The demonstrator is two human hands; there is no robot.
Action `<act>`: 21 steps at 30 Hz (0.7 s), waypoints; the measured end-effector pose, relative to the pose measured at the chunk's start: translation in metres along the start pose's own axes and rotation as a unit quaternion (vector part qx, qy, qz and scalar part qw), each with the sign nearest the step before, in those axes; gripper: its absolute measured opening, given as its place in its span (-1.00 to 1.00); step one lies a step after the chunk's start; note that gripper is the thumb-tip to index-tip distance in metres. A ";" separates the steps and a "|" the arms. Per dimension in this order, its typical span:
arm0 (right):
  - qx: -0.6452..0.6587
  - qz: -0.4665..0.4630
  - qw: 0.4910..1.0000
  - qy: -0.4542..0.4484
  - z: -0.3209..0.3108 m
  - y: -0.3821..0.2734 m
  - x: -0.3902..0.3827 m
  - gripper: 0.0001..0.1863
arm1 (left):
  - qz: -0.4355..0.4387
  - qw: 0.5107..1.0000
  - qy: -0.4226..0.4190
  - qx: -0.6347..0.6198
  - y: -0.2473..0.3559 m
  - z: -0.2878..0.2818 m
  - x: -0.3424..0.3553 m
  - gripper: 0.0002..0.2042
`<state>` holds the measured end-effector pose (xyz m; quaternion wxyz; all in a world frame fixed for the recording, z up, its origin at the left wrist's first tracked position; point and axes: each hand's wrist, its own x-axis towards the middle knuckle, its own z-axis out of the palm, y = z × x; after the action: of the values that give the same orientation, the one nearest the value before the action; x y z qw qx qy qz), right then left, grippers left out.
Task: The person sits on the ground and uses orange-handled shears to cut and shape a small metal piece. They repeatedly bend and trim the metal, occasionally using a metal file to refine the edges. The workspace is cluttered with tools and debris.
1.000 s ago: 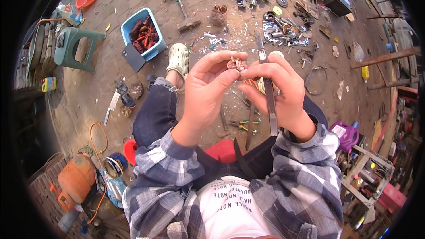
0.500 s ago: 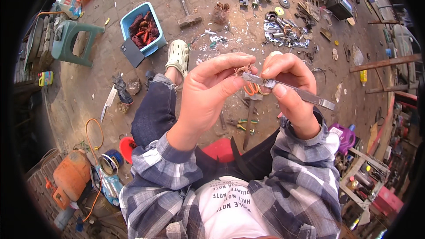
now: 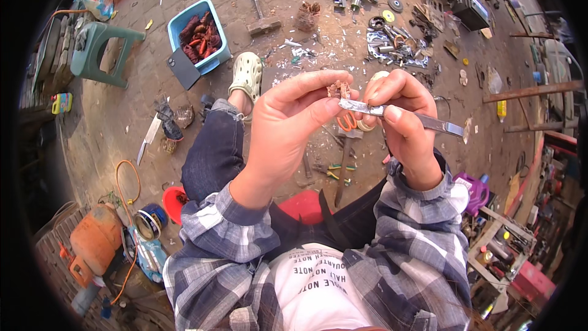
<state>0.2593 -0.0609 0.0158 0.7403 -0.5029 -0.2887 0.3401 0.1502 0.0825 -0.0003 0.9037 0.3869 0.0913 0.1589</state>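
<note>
In front of me, my left hand (image 3: 293,116) pinches a small ragged copper-coloured piece (image 3: 339,89), perhaps copper wire, between thumb and fingers. My right hand (image 3: 407,119) grips a flat metal strip like a scraper blade (image 3: 438,124), its thumb pressed along it. The strip's worn, pale end lies at the left thumb tip, just under the copper-coloured piece; whether they touch I cannot tell. Behind the hands, scissors with orange handles (image 3: 347,122) show partly, and a hammer-like tool (image 3: 345,168) lies on the ground below them.
A blue bin (image 3: 225,46) of reddish-brown copper-like bundles stands ahead left, a black phone (image 3: 183,68) on its rim. Metal parts (image 3: 395,43) spread ahead right. A sledgehammer (image 3: 263,26) lies ahead, a green stool (image 3: 101,55) stands left, and a knife (image 3: 150,138) lies nearby.
The metal strip has swung flatter, its outer end rising. More of the copper-coloured piece shows above the left thumb. Both hands keep their holds.
</note>
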 end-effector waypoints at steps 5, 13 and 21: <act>-0.022 0.007 1.000 0.005 -0.003 0.001 -0.001 -0.79 | -0.016 0.999 0.026 -0.012 0.001 -0.002 0.001 -0.71; 0.070 0.077 0.994 0.038 0.000 0.000 0.000 -0.79 | -0.003 0.999 0.051 -0.003 -0.003 -0.004 0.000 -0.71; -0.012 0.058 0.997 0.046 -0.002 0.001 0.000 -0.80 | 0.009 0.998 0.055 0.044 0.000 -0.004 0.001 -0.70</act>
<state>0.2605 -0.0616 0.0141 0.7255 -0.5430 -0.2291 0.3554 0.1503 0.0854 -0.0029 0.8782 0.4175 0.1443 0.1836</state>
